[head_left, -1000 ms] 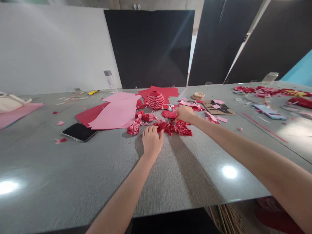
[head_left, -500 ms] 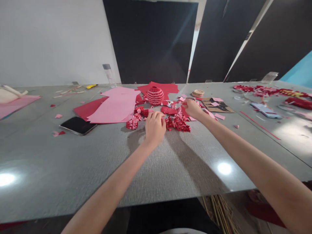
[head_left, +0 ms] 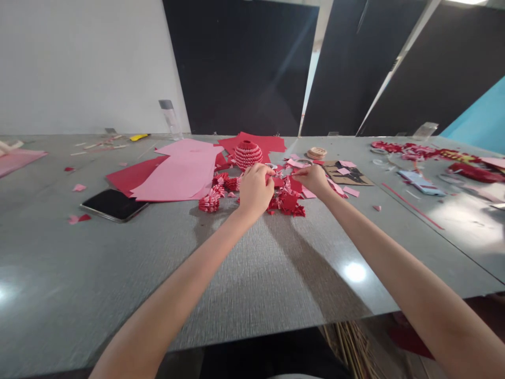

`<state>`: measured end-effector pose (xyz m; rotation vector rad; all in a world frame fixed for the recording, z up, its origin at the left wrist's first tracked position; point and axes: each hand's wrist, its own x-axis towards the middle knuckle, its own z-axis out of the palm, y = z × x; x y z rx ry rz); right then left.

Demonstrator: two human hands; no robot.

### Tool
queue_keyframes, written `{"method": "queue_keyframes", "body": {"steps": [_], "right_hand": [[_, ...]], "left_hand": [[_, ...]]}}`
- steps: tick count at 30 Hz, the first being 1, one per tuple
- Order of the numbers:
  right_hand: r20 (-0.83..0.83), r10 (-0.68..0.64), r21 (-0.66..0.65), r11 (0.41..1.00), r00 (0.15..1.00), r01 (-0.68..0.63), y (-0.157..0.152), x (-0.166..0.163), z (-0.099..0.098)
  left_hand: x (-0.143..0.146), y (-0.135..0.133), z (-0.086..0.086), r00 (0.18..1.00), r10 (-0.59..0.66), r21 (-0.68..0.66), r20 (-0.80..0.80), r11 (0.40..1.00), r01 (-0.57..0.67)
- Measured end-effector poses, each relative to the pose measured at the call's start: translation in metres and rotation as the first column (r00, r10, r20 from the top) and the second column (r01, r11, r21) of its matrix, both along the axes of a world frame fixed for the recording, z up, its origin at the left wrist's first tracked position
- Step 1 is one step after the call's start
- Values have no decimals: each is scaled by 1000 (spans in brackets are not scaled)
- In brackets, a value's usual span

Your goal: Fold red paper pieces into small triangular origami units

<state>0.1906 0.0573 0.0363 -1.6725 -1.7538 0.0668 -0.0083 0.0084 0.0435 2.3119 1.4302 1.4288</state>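
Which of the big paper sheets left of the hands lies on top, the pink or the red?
The pink sheet lies on top; the red sheet behind the phone slips under its edge.

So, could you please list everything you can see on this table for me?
origami ball: one, red and pink, back centre on red paper
pink paper sheets: several, left of centre
red paper sheets: several, under and behind the pink
folded paper pieces: many, red and pink, around the hands
phone: one, black, front left
clear cylinder: one, transparent, far edge, left
round coil: one, tan, back, right of centre
cardboard piece: one, brown, right of the hands
table: one, grey, under everything
left hand: one, bare, at the folded pieces
right hand: one, bare, at the folded pieces
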Motion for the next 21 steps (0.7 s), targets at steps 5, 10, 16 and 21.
{"method": "queue_keyframes", "body": {"steps": [5, 10, 16, 21], "right_hand": [[-57, -113, 61, 991, 992, 116, -4, -2, 4], [-162, -244, -3, 969, 956, 246, -8, -8, 5], [-510, -129, -5, 989, 850, 147, -17, -28, 15], [-953, 7, -69, 969, 304, -238, -33, -54, 22]], "left_hand": [[-2, 4, -7, 1000, -21, -44, -21, 999, 20], [-5, 6, -13, 999, -31, -52, -33, 998, 29], [-6, 11, -15, 986, -150, -35, 73, 988, 152], [-6, 21, -12, 896, -227, -138, 381, 944, 298]]}}
